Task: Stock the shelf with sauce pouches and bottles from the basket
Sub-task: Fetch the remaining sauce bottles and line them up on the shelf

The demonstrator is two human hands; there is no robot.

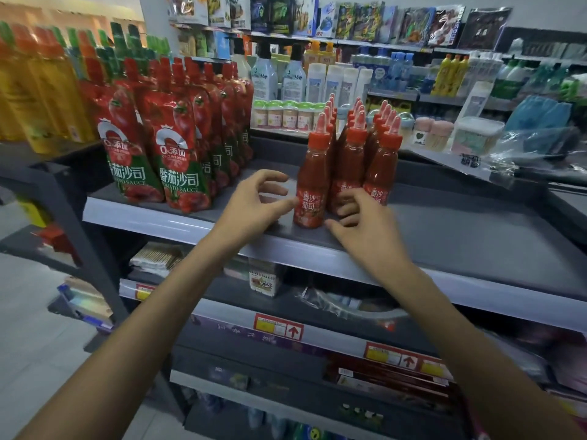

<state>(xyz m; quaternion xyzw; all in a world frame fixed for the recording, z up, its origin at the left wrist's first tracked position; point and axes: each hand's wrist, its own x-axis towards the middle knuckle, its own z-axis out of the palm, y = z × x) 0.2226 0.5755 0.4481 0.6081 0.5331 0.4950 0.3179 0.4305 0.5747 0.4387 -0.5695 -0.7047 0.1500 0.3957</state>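
Red tomato sauce pouches stand in rows at the left of the grey top shelf. To their right stand rows of red sauce bottles with pointed caps. The front-left bottle stands upright, closest to the shelf edge. My left hand hovers just left of it, fingers spread and loosely curled, holding nothing. My right hand is at the base of the bottles on its right, fingers loosely curled and touching the bottle row. The basket is out of view.
The shelf's right half is bare grey surface. Yellow and green bottles fill the far left. Behind stand shampoo bottles, small jars and boxed toys. Lower shelves carry price tags and packaged goods.
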